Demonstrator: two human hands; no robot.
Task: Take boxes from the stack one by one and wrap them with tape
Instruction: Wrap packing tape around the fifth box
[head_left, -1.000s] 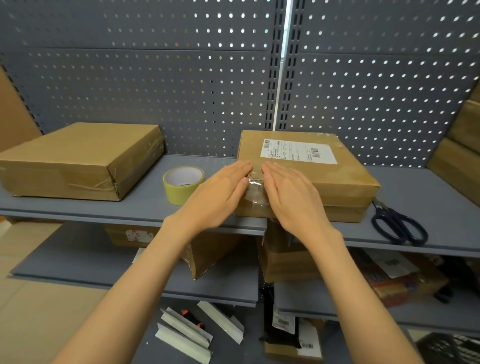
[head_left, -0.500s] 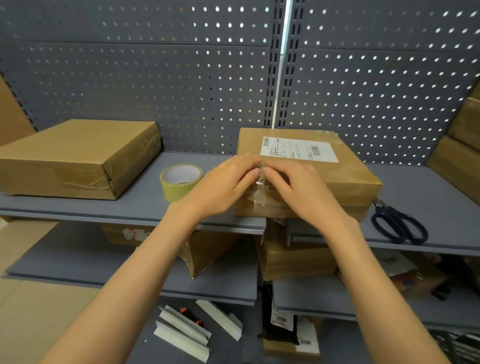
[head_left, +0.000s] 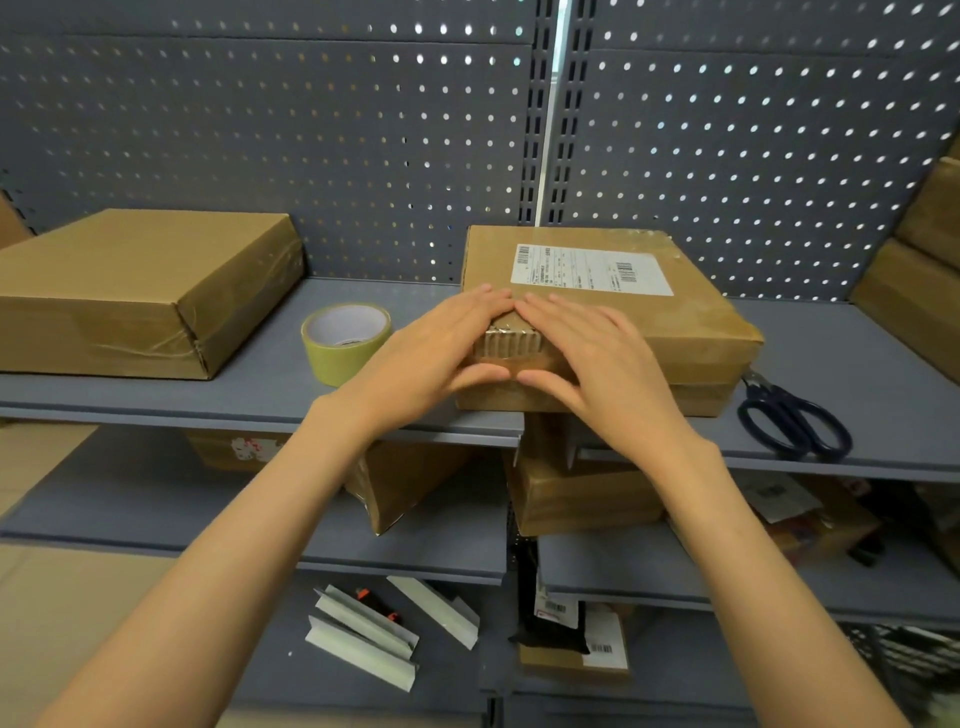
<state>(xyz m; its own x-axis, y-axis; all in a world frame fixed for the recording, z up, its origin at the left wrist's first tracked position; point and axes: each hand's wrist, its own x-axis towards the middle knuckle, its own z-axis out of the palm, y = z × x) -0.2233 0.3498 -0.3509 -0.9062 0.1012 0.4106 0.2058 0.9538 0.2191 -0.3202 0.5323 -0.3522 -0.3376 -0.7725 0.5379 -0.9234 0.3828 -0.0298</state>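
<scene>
Head view shows the labelled box (head_left: 613, 317) mid-frame on the shelf (head_left: 249, 400). Left hand (head_left: 441, 353) and right hand (head_left: 592, 358) lie flat, fingers spread, pressing tape on its near corner. Cardboard looks stiff, fairly light; hold its sides.

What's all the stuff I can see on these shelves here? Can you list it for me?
labelled box: one, brown with a white label, top shelf centre, under both hands
plain box: one, brown, top shelf left
tape roll: one, yellowish, top shelf between the two boxes
scissors: one pair, dark handles, top shelf right of the labelled box
stacked boxes: a few, brown, right edge
lower boxes: several, brown, shelf below
angled strips: several, pale grey, bottom shelf
pegboard wall: grey, behind the shelves
left hand: flat, presses the labelled box's front edge
right hand: flat, presses beside it
</scene>
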